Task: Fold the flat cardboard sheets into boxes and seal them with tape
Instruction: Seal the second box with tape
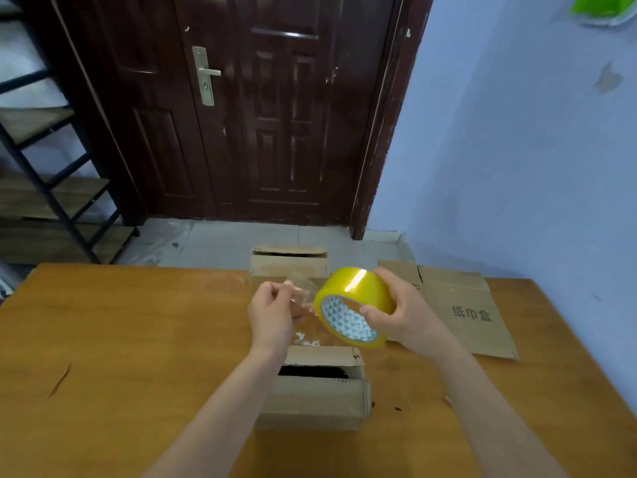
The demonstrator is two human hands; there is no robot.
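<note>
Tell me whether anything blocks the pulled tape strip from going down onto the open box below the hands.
Nothing visible does. The left hand pinches the clear tape strip drawn from the yellow tape roll held in the right hand, above the near cardboard box. Its top gap lies open, with only air between.

Two bare forearms, reaching up from the lower edge of the frame toward mid-table. No sleeve, cuff or glove anywhere along either limb, from the bottom of the picture to the wrists. No watch, bracelet or ring showing at this resolution. Slim wrists on both sides. Left hand (272, 313) seen from its back, knuckles in a row along the top. Right hand (401, 313) broader in view, thumb with a short, plain nail turned toward the camera. Upper arms, shoulders and clothing all out of shot.
</note>
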